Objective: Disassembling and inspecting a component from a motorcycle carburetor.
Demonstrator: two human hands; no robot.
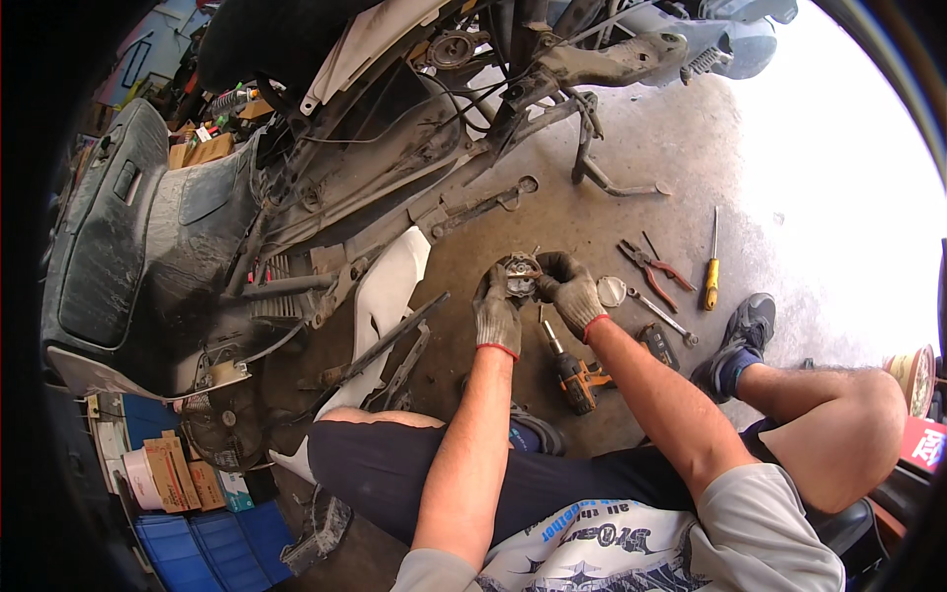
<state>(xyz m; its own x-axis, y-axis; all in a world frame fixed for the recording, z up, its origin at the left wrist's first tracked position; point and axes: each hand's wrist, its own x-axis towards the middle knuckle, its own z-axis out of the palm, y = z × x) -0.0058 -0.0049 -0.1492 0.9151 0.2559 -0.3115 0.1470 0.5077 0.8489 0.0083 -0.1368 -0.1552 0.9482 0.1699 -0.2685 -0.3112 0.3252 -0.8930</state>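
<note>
Between my two gloved hands is a small metal engine part (520,277) with a rounded, hollowed face, held just above the concrete floor. My left hand (496,318) is closed round its left side. My right hand (570,293) grips it from the right, with the fingers curled at its edge; whether they also hold something small cannot be seen. Both gloves are grey, dirty and red-cuffed. Below the hands lies an orange and black cordless drill (575,383) with a socket on its tip. A round light metal cover (611,291) rests right of my right hand.
A wrench (667,318), red-handled pliers (659,268) and a yellow-handled screwdriver (711,281) lie on the floor at right. A stripped scooter (365,178) fills the upper left. A white body panel (390,286) stands left of my hands. Blue bins (212,548) are at lower left.
</note>
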